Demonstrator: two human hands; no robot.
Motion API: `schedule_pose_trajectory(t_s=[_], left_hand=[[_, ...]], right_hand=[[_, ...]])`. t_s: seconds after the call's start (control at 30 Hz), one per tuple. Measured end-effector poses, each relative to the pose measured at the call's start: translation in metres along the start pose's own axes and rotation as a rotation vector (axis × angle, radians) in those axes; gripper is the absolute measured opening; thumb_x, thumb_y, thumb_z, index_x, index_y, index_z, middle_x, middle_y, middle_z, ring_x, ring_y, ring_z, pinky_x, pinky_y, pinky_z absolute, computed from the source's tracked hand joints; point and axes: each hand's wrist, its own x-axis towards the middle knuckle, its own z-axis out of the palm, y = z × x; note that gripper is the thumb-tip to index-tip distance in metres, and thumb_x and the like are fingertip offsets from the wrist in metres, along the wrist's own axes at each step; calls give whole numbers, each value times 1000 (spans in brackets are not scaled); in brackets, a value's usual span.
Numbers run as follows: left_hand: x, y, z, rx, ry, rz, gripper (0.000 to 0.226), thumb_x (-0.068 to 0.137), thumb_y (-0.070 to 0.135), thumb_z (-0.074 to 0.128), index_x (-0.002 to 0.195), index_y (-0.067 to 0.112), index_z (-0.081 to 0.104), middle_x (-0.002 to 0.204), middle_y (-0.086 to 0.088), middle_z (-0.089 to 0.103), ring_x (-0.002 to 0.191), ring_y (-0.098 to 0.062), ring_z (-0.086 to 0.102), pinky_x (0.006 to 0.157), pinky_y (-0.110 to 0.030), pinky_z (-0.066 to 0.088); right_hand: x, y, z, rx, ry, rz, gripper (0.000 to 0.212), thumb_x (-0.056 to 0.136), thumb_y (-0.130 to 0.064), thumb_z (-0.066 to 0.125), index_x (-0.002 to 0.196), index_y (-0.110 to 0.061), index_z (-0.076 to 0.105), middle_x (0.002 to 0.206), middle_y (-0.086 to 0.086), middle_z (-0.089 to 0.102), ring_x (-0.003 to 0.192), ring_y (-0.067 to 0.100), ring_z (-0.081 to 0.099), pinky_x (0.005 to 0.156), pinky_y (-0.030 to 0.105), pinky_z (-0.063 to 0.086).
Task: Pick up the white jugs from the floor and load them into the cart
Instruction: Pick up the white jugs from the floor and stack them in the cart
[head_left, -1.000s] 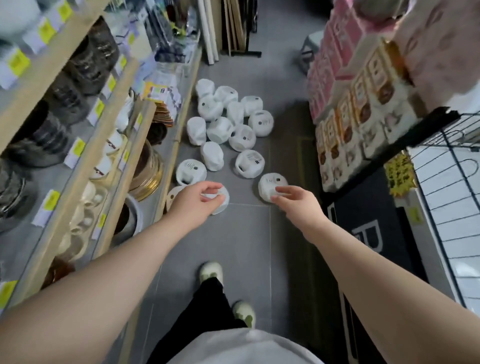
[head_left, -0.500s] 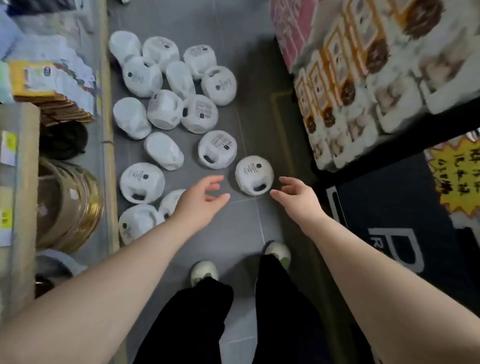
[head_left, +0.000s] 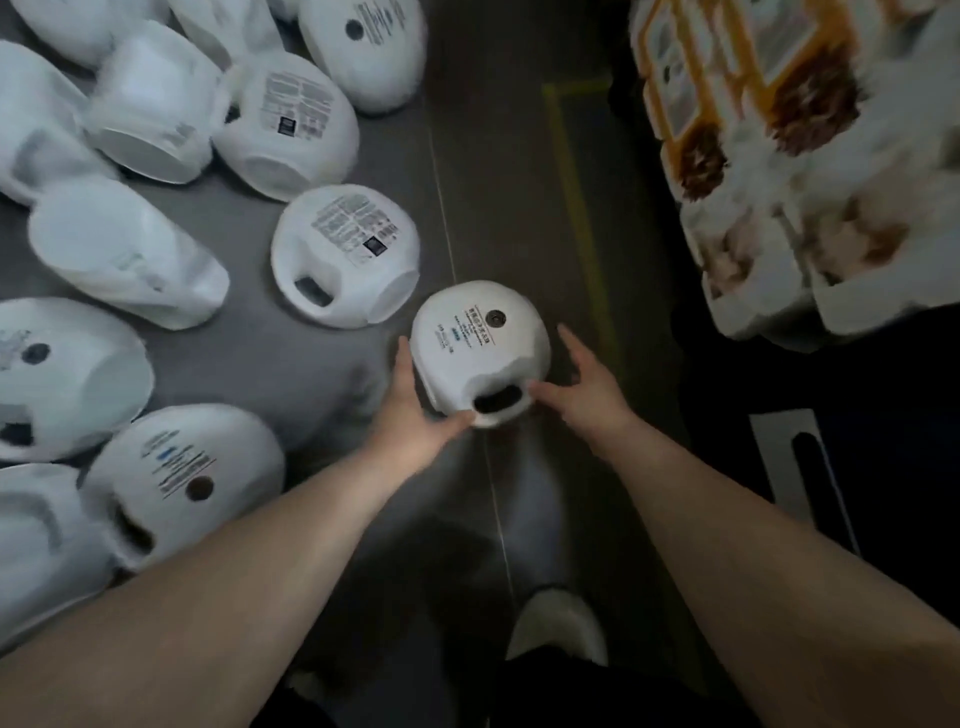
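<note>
Grey aisle floor (head_left: 337, 374), white jugs (head_left: 345, 254) lying scattered; nearest jug (head_left: 480, 345) sitting between both hands.
Left hand (head_left: 410, 415) is pressing its side, fingers flat; right hand (head_left: 582, 395) is held wide open, thumb at the handle hole (head_left: 497, 402). Probably worth hooking that handle before lifting.

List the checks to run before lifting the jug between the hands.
1. Left hand on the jug: ok, it touches the left side.
2. Right hand on it: not ok, thumb at its near edge, fingers spread off the right side.
3. Grip closed: not ok, neither hand curls round it.
4. Neighbouring jug clear: ok, a narrow gap shows.
5. Cart ready: cannot tell, out of view.
</note>
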Motion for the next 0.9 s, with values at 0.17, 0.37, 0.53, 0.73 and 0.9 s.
schedule_pose_trajectory(t_s=[0.17, 0.37, 0.53, 0.73, 0.9], left_hand=[[59, -50, 23, -18, 59, 50, 131, 68, 15, 87, 153, 23, -12, 160, 3, 19, 144, -9, 21, 115, -27, 22], [71, -59, 29, -130, 90, 76, 130, 60, 13, 89, 154, 33, 0, 149, 17, 36, 135, -3, 36, 115, -35, 31], [43, -33, -4, -196, 65, 58, 120, 49, 27, 84, 148, 43, 19, 141, 17, 49, 131, -11, 47, 102, -54, 45], [-69, 76, -81, -372, 70, -20, 99, 65, -2, 78, 139, 48, 35, 122, 25, 59, 118, -13, 57, 72, -56, 59], [-182, 181, -164, -394, 150, -22, 107, 64, -2, 79, 146, 42, 26, 135, 19, 52, 123, -15, 53, 74, -52, 59]], right_hand=[[60, 27, 21, 16, -29, -82, 103, 77, -6, 77, 154, -35, 15, 151, -7, 36, 136, 11, 33, 113, 32, 30], [71, 35, 27, 45, -12, -123, 104, 72, 7, 75, 153, -32, 21, 138, -16, 41, 125, 1, 34, 99, 21, 33], [35, 1, 21, 51, -34, -112, 99, 73, 2, 75, 150, -39, 28, 129, -20, 44, 122, 4, 40, 97, 24, 38], [-74, -114, -5, 62, -62, -163, 89, 74, 0, 76, 146, -36, 37, 135, -12, 52, 126, 14, 49, 105, 41, 46], [-196, -239, -23, 10, -106, -240, 92, 72, -4, 78, 148, -34, 35, 128, -16, 54, 117, 9, 54, 101, 35, 49]])
